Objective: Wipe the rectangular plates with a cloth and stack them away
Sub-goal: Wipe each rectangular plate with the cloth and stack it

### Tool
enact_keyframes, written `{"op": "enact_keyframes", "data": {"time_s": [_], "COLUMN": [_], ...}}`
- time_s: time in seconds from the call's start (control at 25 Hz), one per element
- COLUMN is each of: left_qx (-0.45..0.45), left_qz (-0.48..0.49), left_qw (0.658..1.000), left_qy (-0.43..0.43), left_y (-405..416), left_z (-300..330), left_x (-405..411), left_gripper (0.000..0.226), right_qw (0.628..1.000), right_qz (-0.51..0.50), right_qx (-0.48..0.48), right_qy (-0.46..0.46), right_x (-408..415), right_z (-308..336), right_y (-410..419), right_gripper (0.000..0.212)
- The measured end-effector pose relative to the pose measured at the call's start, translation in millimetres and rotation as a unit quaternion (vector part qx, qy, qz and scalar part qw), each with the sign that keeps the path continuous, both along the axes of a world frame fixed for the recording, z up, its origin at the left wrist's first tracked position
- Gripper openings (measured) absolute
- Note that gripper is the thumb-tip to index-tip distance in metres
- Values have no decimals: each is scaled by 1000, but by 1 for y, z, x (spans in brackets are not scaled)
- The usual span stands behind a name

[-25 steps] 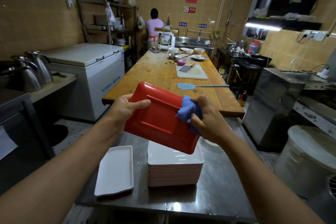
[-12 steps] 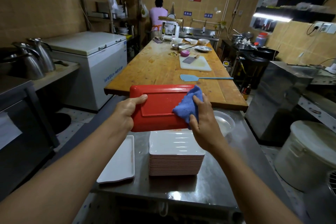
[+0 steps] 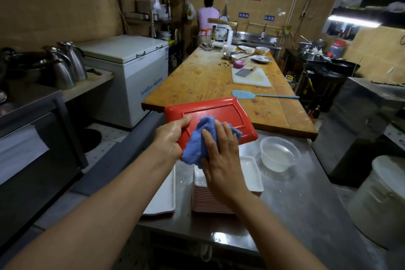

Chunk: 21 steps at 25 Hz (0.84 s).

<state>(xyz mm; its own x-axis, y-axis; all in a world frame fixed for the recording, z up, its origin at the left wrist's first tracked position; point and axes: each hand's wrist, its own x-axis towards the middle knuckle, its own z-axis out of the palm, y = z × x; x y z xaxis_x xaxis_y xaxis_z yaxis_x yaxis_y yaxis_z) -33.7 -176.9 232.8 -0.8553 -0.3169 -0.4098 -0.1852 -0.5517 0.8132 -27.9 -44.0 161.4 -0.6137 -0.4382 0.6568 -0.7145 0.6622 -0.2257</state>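
Gripping red plate [image 3: 217,114] edge, left hand [image 3: 173,136], right hand [image 3: 221,149] seemingly flat, pressing blue cloth [image 3: 201,140] onto it

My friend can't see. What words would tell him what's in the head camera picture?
Two hands clean a red rectangular plate: the left hand grips its edge while the right hand presses a blue cloth on it. Below, a stack of white plates sits on a steel table.

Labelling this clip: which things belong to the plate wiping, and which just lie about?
In the job: red rectangular plate; blue cloth; stack of white rectangular plates; left hand; right hand.
Lying about: clear plastic bowl; blue fly swatter; white cutting board.
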Motion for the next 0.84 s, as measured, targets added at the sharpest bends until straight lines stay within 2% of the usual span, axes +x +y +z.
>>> {"op": "enact_keyframes", "data": {"time_s": [0.08, 0.24, 0.4, 0.52, 0.6, 0.72, 0.8, 0.84], "left_qx": [0, -32, -57, -65, -79, -85, -104, -124], "left_qz": [26, 63, 93, 108, 122, 136, 143, 147], "left_qw": [1000, 997, 994, 992, 989, 987, 984, 981], "left_qy": [11, 20, 19, 14, 3, -3, 4, 17], "left_y": [-2, -12, -31, -49, -62, -82, -95, -100], "left_z": [-1, -8, -15, -19, -24, -30, -37, -40], "left_x": [4, 13, 25, 36, 43, 56, 63, 67], "left_gripper": [35, 13, 14, 34, 40, 26, 18, 18], "right_qw": [1000, 998, 996, 991, 979, 938, 929, 930], "right_qz": [25, 58, 49, 33, 32, 56, 36, 26], "right_qx": [1, -13, -34, -62, -102, -183, -184, -171], "right_qy": [-4, -30, -73, -111, -176, -289, -320, -323], "right_x": [6, 3, -13, -27, -35, -40, -41, -42], "right_z": [-5, -4, -1, -3, -7, -13, -16, -19], "right_y": [-17, -27, -25, -23, -28, -40, -48, -50], "right_gripper": [58, 60, 62, 62, 56, 41, 24, 22]}}
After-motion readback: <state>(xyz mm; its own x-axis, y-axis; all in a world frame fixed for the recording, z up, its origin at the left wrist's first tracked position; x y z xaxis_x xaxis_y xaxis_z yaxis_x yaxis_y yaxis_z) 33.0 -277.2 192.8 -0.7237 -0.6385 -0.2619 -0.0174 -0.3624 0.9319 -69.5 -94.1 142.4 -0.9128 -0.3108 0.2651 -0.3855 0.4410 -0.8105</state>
